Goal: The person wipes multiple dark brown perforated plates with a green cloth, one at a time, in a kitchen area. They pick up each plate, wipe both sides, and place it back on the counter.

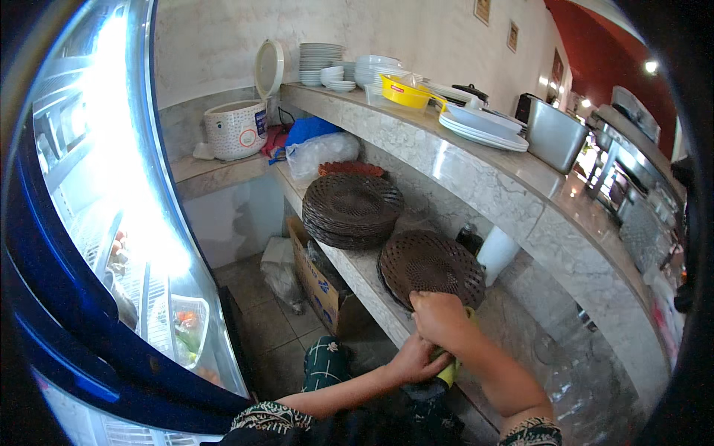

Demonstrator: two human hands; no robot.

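My right hand (440,319) is closed in a fist at the near rim of a dark brown woven placemat (438,262). A yellow-green cloth (448,374) is bunched in it and shows beside the wrist. Just below, my left hand (415,359) grips the same cloth, touching or nearly touching the right hand. The placemat tops a low pile on a marble shelf (357,273); whether my fingers touch its rim is hidden. A taller stack of similar round woven placemats (354,209) stands behind it to the left.
An open lit refrigerator (139,267) fills the left side. Above the shelf runs a marble counter (474,161) bearing stacked white plates (321,58), a yellow strainer (404,92) and a steel container (555,134). A rice cooker (237,128) stands in the corner. Beneath is a cardboard box (315,279).
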